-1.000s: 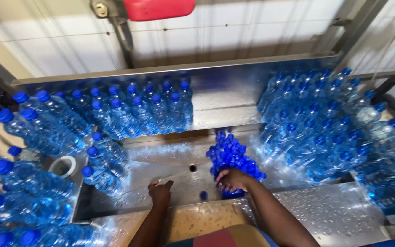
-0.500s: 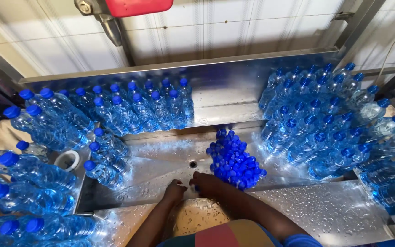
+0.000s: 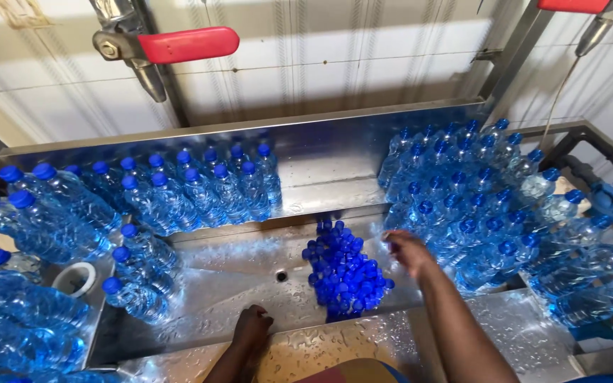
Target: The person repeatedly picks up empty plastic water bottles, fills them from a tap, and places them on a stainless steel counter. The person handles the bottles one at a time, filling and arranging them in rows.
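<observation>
Right hand [image 3: 407,250]: fingers curled, contents unclear, beside blue cap heap [image 3: 342,273], whose long axis runs front to back. Left hand [image 3: 252,328]: fingers closed, empty, on wet steel worktop [image 3: 207,284].

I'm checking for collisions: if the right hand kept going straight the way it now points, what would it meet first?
Probably the capped blue bottles massed on the right: the right hand points up and slightly left toward their near edge. Depth is unclear; it may already touch one.

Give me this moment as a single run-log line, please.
left hand: rests on basin edge | right hand: reaching toward capped bottles | loose blue caps: piled in basin
</observation>
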